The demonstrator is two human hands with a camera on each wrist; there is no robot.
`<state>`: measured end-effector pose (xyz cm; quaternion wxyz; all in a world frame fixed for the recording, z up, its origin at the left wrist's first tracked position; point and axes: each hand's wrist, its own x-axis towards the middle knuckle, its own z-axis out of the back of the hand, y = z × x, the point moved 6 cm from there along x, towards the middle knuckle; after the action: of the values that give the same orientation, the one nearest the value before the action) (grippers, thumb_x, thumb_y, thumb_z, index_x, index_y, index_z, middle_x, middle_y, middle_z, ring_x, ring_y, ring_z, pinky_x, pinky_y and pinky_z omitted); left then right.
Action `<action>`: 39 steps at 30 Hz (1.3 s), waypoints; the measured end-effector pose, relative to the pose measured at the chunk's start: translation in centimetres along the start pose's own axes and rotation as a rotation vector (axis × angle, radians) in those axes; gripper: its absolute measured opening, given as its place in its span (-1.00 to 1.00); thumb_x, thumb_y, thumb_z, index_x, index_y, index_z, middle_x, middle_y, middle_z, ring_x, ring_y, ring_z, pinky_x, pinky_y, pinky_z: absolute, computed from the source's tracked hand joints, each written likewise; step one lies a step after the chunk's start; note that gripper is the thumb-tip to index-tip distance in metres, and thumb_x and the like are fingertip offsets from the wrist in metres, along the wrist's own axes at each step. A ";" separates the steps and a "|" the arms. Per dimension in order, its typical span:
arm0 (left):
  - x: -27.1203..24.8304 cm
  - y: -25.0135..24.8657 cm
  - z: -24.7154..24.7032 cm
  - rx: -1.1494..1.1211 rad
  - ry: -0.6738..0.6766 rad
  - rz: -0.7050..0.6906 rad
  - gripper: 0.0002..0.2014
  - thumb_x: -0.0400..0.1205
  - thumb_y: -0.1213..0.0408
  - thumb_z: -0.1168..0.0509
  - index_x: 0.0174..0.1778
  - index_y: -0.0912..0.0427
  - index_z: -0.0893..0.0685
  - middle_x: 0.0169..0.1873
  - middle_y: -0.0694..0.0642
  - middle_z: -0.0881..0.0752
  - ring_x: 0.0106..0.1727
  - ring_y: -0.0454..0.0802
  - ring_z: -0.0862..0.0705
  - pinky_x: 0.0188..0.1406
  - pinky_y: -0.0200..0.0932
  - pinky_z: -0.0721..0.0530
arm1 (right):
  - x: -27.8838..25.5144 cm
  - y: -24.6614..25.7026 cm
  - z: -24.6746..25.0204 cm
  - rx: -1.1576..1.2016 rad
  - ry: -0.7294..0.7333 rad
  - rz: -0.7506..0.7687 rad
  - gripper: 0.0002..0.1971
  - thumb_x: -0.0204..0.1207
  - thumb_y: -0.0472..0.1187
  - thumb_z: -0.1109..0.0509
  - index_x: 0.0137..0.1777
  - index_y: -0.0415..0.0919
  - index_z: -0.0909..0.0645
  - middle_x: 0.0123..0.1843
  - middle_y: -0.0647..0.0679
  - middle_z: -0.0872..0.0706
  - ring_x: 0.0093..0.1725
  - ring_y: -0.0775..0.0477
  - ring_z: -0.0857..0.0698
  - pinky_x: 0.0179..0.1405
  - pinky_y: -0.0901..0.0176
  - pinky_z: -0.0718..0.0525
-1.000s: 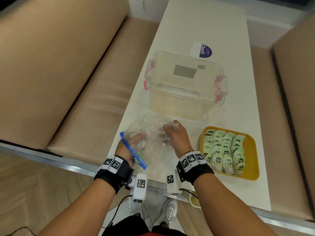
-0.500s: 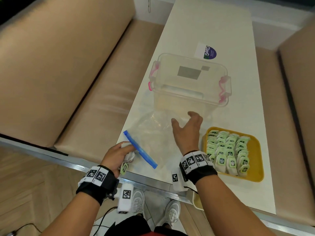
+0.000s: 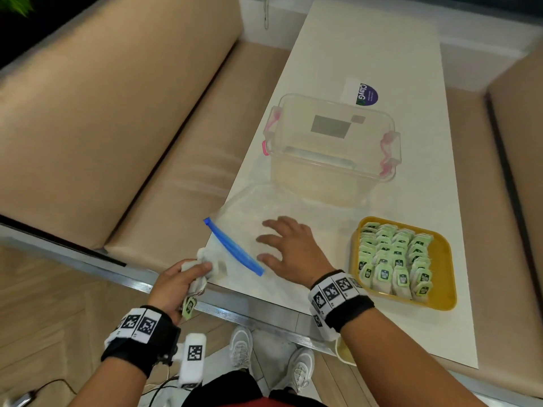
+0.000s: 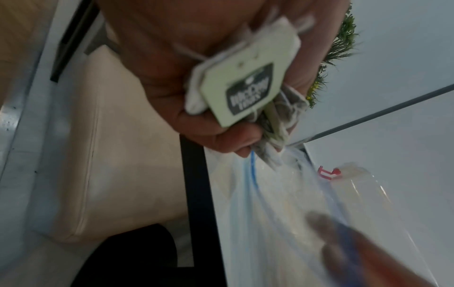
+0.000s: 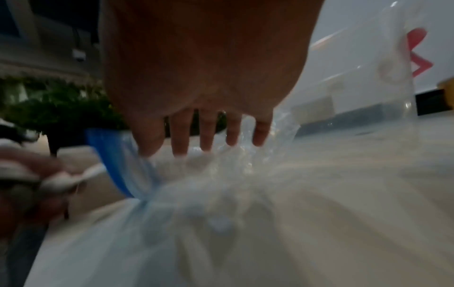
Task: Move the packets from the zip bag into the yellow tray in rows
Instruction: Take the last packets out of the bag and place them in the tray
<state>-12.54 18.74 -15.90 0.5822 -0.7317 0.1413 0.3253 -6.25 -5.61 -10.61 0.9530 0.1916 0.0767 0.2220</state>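
Two hands, head view: left hand (image 3: 173, 284) is clenched around a small bunch of packets (image 3: 197, 270) at the table's near edge; right hand (image 3: 289, 249), fingers spread and straight, lies flat on the zip bag (image 3: 249, 212), which looks emptied. The yellow tray (image 3: 443, 259) sits just right of that hand, already lined with rows of packets.
Left wrist view: fingers (image 4: 221, 136) curl tight over crumpled packets; one green tag (image 4: 248, 85) sticks out.
Right wrist view: straight fingertips (image 5: 180, 139) press the bag's film beside its blue zip strip (image 5: 115, 155).
Doing it well: carry the bunch across to the tray, then set packets down singly, tags facing alike, continuing the front row; loosen the grip so none get crushed.
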 end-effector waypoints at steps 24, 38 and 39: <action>-5.7 -0.2 -21.8 0.123 0.685 0.140 -0.86 0.55 0.23 -0.51 -0.06 0.17 -0.73 -0.33 0.16 -0.69 -0.51 -0.04 -0.46 -0.63 -0.36 -0.38 | -9.0 -5.4 11.7 0.735 -0.188 -0.254 -0.85 0.50 -0.37 -0.48 0.01 -0.19 -0.79 -0.03 -0.03 -0.83 0.00 -0.03 -0.77 0.16 -0.03 -0.72; -4.6 1.4 -23.8 0.244 0.504 -0.063 -0.89 0.57 0.32 -0.51 -0.10 0.29 -0.78 -0.26 0.26 -0.73 -0.29 0.09 -0.61 -0.37 -0.15 -0.61 | -14.0 -13.2 11.5 0.308 -0.022 -0.558 -0.87 0.60 -0.29 -0.34 -0.07 -0.05 -0.68 -0.06 0.09 -0.74 -0.17 0.15 -0.65 -0.25 0.34 -0.54; -4.6 1.7 -23.9 0.250 0.509 -0.060 -0.88 0.56 0.31 -0.52 -0.10 0.29 -0.78 -0.26 0.25 -0.74 -0.29 0.09 -0.61 -0.37 -0.15 -0.61 | -14.2 -13.3 10.9 0.297 0.000 -0.562 -0.86 0.60 -0.30 -0.34 -0.05 -0.06 -0.69 -0.05 0.08 -0.74 -0.10 0.09 -0.68 -0.15 0.26 -0.61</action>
<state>-9.49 -5.06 -11.59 0.6230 -0.7163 0.3000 0.0940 -11.09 -26.67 -5.08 0.9386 0.2999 0.1583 -0.0636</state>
